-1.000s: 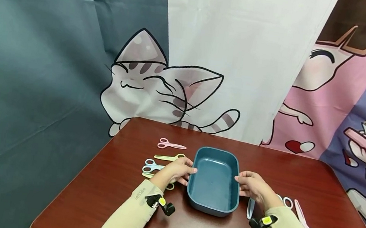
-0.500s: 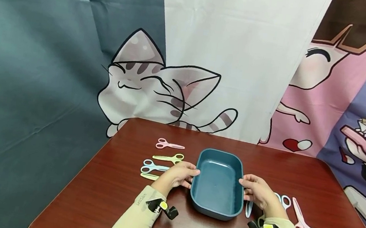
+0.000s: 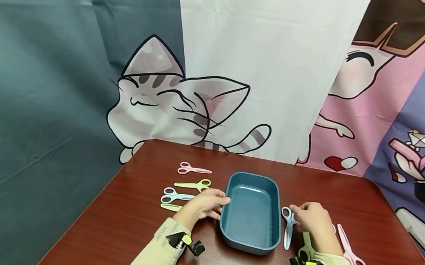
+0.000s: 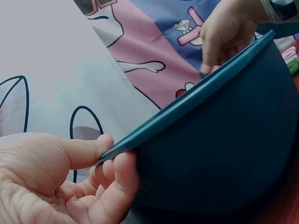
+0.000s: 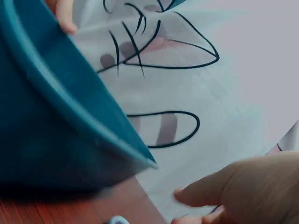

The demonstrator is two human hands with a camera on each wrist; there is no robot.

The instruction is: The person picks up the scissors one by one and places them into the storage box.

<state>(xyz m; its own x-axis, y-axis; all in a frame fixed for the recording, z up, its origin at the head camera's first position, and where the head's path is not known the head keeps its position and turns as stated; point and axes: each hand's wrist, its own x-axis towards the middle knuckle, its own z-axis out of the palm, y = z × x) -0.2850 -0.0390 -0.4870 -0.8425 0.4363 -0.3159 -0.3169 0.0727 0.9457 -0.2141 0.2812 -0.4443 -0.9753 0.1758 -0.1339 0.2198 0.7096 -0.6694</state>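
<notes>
A dark teal rectangular bin (image 3: 247, 239) stands on the table with a bare interior. My left hand (image 3: 204, 204) pinches its left rim; in the left wrist view the thumb lies over the rim and the fingers (image 4: 124, 175) curl beneath it. Off to the right of the bin, my right hand (image 3: 312, 220) is apart from the rim and holds nothing that shows. Its fingertips are close to the handle of blue scissors (image 3: 288, 235) lying beside the bin. In the right wrist view the thumb (image 5: 205, 189) is extended. Green scissors (image 3: 306, 248) lie partly under the right wrist.
Left of the bin lie pink scissors (image 3: 194, 169), yellow-green scissors (image 3: 192, 185), light blue scissors (image 3: 177, 196) and another yellow-green pair (image 3: 170, 207) partly behind my left arm. Larger pink scissors (image 3: 350, 251) lie at the right. A printed cartoon curtain (image 3: 282, 70) hangs behind the table.
My right hand has let go of the bin's right rim and moved right, above the scissors there. The bin shifted slightly right earlier; my left hand has kept its hold on it.
</notes>
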